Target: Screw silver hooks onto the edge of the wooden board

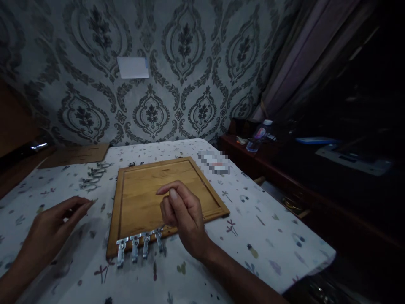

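A wooden cabinet door [145, 190] with a raised frame lies flat on the table. Along its near edge sits a row of several metal hinges [135, 247], their arms sticking out over the tablecloth. My right hand [185, 209] is above the door's near part, fingers curled in and thumb pressed towards the bent index finger; whatever it may hold is hidden. To the left of the door, my left hand [60, 221] hovers low over the cloth with thumb and fingertips pinched together. Anything between those tips is too small to name. More loose hinges [95, 176] lie beyond my left hand.
A patterned white tablecloth [265, 236] covers the table. Flat brown cardboard [76, 155] lies at the back left, and a blurred-out white item [215, 162] is right of the door. A plastic bottle [262, 131] stands on the dark cabinet at right, above a partly open drawer [284, 200].
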Demonstrator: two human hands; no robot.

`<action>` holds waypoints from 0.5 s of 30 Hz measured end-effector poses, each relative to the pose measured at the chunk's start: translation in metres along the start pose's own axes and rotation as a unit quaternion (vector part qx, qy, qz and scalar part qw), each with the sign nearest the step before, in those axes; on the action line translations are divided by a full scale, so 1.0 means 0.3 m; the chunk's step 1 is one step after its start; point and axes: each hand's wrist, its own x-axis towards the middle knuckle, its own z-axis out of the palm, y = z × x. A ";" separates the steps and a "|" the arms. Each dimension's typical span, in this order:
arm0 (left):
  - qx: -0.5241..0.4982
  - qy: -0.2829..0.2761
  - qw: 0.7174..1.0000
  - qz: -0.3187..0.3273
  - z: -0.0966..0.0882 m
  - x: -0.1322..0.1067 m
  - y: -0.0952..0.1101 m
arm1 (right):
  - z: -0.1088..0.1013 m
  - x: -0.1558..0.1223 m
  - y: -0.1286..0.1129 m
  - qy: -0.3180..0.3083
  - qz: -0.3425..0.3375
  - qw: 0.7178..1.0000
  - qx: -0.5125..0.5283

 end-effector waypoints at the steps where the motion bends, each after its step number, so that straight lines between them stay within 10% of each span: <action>1: 0.003 0.014 1.000 -0.015 -0.001 0.000 -0.021 | 0.000 0.000 0.001 0.000 0.001 1.000 0.000; 8: 0.033 0.035 0.997 -0.068 0.003 -0.007 -0.122 | -0.002 -0.003 0.000 0.002 0.003 1.000 -0.002; 15: 0.049 0.056 0.995 -0.069 -0.028 -0.003 -0.076 | -0.001 0.001 0.003 0.012 0.000 1.000 -0.012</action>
